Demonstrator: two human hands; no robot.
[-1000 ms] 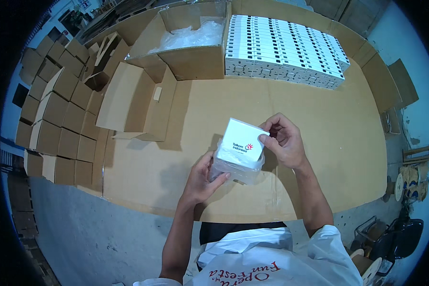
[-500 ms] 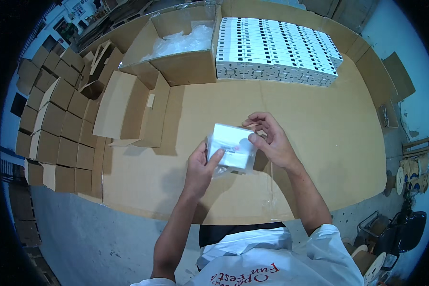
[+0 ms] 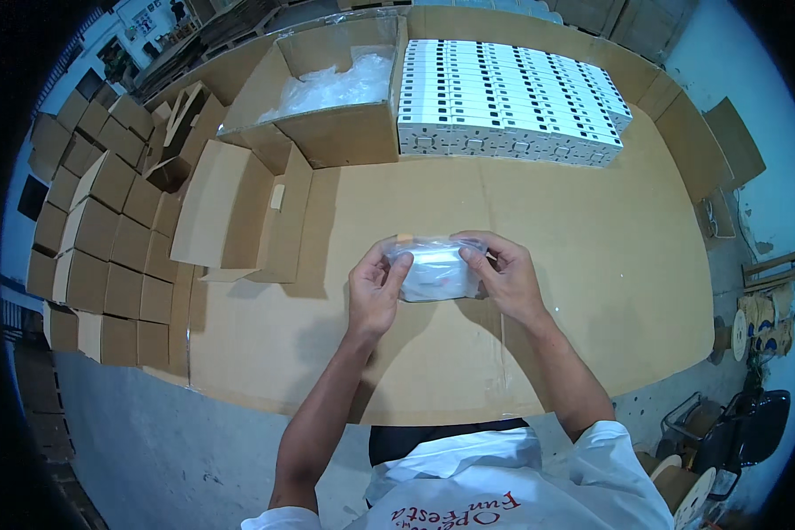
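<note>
Here both hands [image 3: 442, 283] clamp the bagged white box [image 3: 433, 272]; best grip its 3 and 9 o'clock ends evenly.

left hand [image 3: 375, 291] + right hand [image 3: 503, 278] | grip clear-wrapped packet [image 3: 433, 272] | above cardboard-covered table [image 3: 592, 265]

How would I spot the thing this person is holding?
Start at the cardboard-covered table. Near its front middle, the left hand and right hand grip a small white box in clear plastic wrap, unlike the bare white boxes stacked behind.
</note>
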